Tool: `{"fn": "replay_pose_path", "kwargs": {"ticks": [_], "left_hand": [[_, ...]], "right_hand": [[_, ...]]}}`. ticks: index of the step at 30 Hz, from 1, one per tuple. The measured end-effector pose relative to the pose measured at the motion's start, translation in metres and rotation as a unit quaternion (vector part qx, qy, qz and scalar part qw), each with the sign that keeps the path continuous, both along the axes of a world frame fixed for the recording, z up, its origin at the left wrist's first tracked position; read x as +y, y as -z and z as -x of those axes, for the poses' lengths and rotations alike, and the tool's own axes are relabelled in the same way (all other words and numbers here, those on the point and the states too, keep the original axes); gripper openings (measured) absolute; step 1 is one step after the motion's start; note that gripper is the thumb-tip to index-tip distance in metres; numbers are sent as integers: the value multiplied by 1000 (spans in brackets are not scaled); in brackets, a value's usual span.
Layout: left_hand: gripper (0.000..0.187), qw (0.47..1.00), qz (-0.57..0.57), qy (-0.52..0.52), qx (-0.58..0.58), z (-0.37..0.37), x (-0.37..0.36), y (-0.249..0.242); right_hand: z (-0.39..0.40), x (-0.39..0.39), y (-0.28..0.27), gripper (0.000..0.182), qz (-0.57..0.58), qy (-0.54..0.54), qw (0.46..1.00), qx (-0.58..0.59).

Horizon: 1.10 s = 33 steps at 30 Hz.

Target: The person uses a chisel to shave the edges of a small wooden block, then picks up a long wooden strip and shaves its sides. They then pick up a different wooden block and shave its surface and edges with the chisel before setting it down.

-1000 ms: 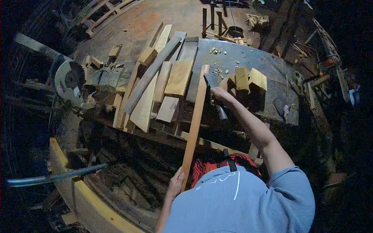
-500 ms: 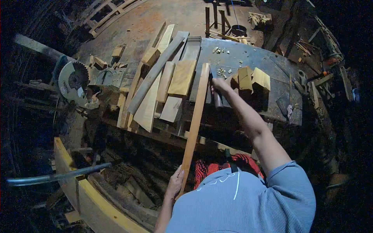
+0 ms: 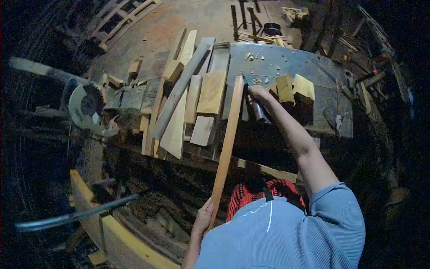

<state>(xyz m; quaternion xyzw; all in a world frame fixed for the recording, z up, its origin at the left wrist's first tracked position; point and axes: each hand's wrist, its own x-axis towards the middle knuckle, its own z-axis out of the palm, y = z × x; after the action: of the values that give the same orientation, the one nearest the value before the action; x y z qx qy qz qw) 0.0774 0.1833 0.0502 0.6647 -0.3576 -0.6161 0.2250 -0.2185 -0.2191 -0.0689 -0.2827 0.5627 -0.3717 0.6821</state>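
Observation:
A long, narrow wooden strip (image 3: 227, 148) slants from my waist up to the front part of the workbench (image 3: 304, 65). My left hand (image 3: 204, 219) is wrapped round its lower end, close to my body. Beside the upper end, my right hand (image 3: 258, 93) is closed round a tool with a tubular grey handle (image 3: 258, 112). The tool's dark upper part lies along the strip's right edge, partly hidden by my hand, and I cannot tell its kind. Wood chips (image 3: 251, 57) are scattered on the bench just beyond.
Left of the strip lie several boards, including a grey plank (image 3: 186, 87) and a wide block (image 3: 211, 92). Two cut blocks (image 3: 304, 87) stand to the right of my hand. A circular saw blade (image 3: 92, 99) is at far left, above a metal bar (image 3: 76, 217) and a curved beam (image 3: 130, 240).
The view has shifted slightly. My right hand and the tool sit a little lower along the strip's edge, the handle tilting more to the right. Both hands keep their hold.

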Motion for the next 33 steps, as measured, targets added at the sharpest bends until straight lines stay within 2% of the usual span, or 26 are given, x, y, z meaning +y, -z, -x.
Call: {"fn": "replay_pose_path", "kwargs": {"ticks": [1,2,3,5,7,9,10,11,12,13,14,15,16,17,18,19,21,22,23,24,26,27,29,31,32,33], "left_hand": [[44,1000,-3,12,4,-4,-5,-2],[44,999,21,24,7,-7,-12,-7],[44,998,47,31,15,-5,-20,-8],[46,998,29,47,32,-3,-44,-19],[47,997,5,73,32,-12,-67,-18],[43,990,118,80,17,-12,-94,5],[43,989,121,86,24,-8,-115,-3],[39,996,27,71,54,-2,-137,-12],[36,993,-70,57,82,4,-158,-18],[34,991,-35,11,129,13,-173,-7],[42,985,-61,11,160,24,-196,-15],[49,983,-71,58,161,22,-212,-2],[54,972,-43,61,222,30,-226,11],[51,953,-84,76,279,32,-242,20],[50,930,-121,92,335,34,-258,25],[50,929,-124,94,337,40,-268,26],[43,829,-129,-3,545,62,-278,28],[43,825,-131,1,549,69,-280,30],[41,782,-171,-5,599,74,-280,34],[43,735,-211,-14,645,78,-278,36],[43,739,-211,-16,639,82,-274,40],[43,747,-209,-16,631,83,-272,41],[43,725,-228,-20,650,84,-272,43],[42,714,-231,-48,659,87,-269,53],[41,715,-218,-52,662,89,-267,60],[41,710,-216,-64,667,92,-265,56]], "right_hand": [[1,18,-19,15,33,0,999,0],[4,39,-69,16,-6,-84,996,36],[3,41,-61,19,-107,-72,991,39],[3,74,-69,23,-73,-13,996,-48],[0,103,-64,24,-80,-21,996,-24],[-5,129,-74,25,-86,-4,996,-1],[-6,140,-72,26,-51,-31,998,28],[-6,150,-69,26,-16,-58,996,59],[-11,161,-81,27,-55,-21,998,26],[-17,168,-94,27,-95,15,995,-8],[-20,171,-99,27,-101,20,995,-14],[-21,175,-110,27,-106,23,994,-9],[-24,180,-127,24,-74,39,996,-32],[-29,182,-135,23,-40,54,996,-57],[-35,181,-135,34,-15,97,991,-86],[-41,184,-142,34,-17,101,991,-84],[-52,195,-162,53,-5,63,998,-25],[-57,202,-154,66,48,18,992,113],[-63,211,-141,63,119,30,978,169],[-66,218,-137,63,100,23,980,168],[-67,230,-133,62,76,11,983,168],[-70,233,-149,60,67,8,983,168],[-71,237,-177,59,57,4,983,174],[-68,243,-199,57,-40,-42,994,93],[-69,250,-201,55,29,-60,990,124],[-67,258,-203,55,22,-71,989,128]]}}
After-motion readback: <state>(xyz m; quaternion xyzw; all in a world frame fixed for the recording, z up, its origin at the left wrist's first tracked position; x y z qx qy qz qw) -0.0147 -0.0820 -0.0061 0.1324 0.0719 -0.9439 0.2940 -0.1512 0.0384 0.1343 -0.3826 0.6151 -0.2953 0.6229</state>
